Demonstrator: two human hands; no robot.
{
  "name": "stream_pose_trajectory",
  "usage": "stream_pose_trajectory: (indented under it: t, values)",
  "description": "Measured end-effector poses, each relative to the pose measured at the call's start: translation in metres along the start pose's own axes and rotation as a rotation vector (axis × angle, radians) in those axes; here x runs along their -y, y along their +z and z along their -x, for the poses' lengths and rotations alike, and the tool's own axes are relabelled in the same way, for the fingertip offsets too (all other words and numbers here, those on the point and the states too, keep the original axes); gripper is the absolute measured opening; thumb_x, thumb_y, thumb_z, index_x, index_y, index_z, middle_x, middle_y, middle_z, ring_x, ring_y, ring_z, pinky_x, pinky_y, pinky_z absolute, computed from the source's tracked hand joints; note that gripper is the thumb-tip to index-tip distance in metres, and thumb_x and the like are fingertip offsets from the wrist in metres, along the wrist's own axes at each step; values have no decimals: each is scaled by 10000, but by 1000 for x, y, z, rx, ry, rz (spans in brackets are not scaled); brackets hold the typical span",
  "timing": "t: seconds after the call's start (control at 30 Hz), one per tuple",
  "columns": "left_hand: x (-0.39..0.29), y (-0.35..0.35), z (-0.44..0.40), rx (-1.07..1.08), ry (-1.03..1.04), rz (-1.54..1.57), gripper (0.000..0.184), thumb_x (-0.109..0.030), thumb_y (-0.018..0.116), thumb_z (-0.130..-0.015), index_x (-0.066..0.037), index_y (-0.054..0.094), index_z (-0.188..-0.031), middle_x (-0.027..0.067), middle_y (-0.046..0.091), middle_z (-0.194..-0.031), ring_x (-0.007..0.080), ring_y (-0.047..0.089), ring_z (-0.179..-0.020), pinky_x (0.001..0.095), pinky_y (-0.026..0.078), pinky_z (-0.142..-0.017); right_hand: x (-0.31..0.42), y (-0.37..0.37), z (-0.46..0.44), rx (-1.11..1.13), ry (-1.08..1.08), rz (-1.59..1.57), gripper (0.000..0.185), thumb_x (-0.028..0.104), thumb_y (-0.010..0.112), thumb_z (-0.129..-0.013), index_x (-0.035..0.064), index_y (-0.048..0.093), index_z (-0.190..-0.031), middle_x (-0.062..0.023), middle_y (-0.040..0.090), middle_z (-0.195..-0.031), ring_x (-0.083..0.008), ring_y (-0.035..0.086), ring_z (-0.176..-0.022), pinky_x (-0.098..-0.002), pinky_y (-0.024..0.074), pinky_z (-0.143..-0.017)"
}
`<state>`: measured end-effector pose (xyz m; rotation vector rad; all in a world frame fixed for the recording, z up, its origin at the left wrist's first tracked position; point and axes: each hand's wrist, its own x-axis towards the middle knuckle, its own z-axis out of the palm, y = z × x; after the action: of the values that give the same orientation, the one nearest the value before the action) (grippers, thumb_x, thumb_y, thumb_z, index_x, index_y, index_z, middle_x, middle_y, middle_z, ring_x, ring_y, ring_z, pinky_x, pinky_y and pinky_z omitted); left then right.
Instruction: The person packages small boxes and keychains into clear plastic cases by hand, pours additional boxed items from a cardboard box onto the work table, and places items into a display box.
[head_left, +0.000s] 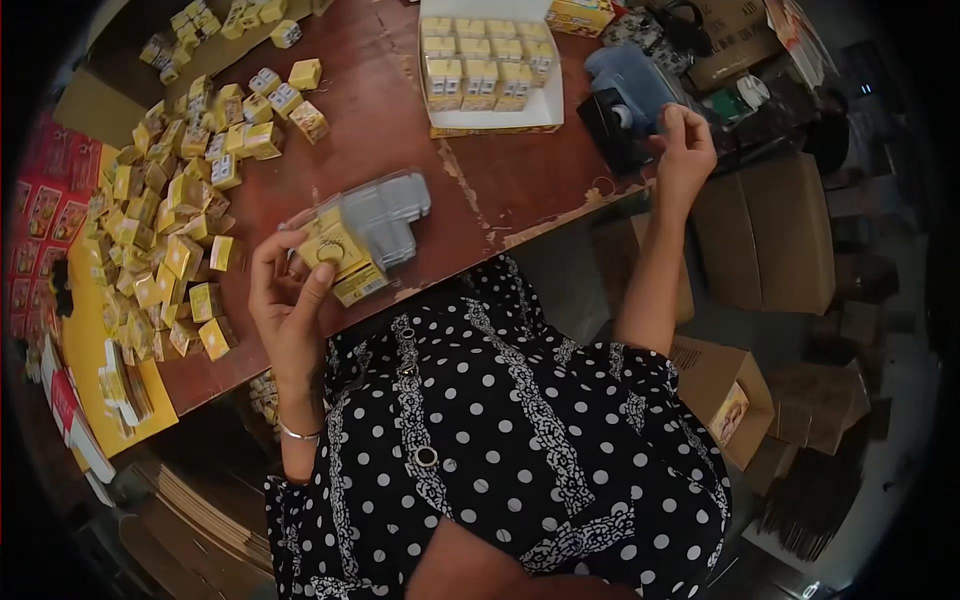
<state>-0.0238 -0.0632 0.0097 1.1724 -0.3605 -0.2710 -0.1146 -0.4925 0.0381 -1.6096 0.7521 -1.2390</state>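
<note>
My left hand (287, 290) is closed around a small group of yellow boxes (338, 243), thumb in front, at the table's near edge. Just beyond them lie clear plastic packages (388, 215), partly behind the boxes. My right hand (686, 150) is raised at the right, thumb and fingertips pinched together; whatever may be between them is too small to make out. Behind its fingertips are a bluish clear plastic bundle (630, 78) and a black container (612, 130).
Many small yellow boxes (170, 230) are heaped on the left of the red table (350, 90). An open white carton (520, 112) at the back holds rows of similar boxes. Brown cardboard boxes (762, 235) stand at the right, off the table.
</note>
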Motion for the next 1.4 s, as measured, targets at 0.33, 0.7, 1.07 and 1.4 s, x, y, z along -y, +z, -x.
stream_pose_trajectory:
  t: [0.33,0.7,1.07,1.4]
  values:
    - [14,20,-5,67,-51,-25,362,45,677,-919,-11,530,-1246,117,550,-1342,212,561,-1200,322,484,-995,-115,-88,-76,568,403,448,226,274,706,-959,52,722,-1000,30,672,-870,-85,620,-731,-275,470,-605]
    - [17,20,-7,84,-70,-50,365,53,679,-912,-25,539,-1240,116,551,-1361,211,560,-1205,321,480,-1001,-114,-86,-73,598,496,136,173,193,697,-956,22,671,-939,-101,602,-1344,-142,648,-1008,-339,613,-802]
    - [14,27,-9,109,-93,2,357,52,679,-913,-27,541,-1233,111,558,-1343,202,554,-1213,317,484,-993,-168,-110,-31,415,420,-237,148,88,667,-968,-39,664,-1044,-139,606,-1312,-158,639,-1025,-352,594,-926]
    - [11,38,-12,145,-6,44,358,64,675,-908,-24,556,-1234,133,523,-1399,225,541,-1273,335,489,-1035,-167,-111,-32,194,55,120,158,133,668,-981,-23,646,-997,-103,636,-1214,-149,635,-951,-308,594,-827]
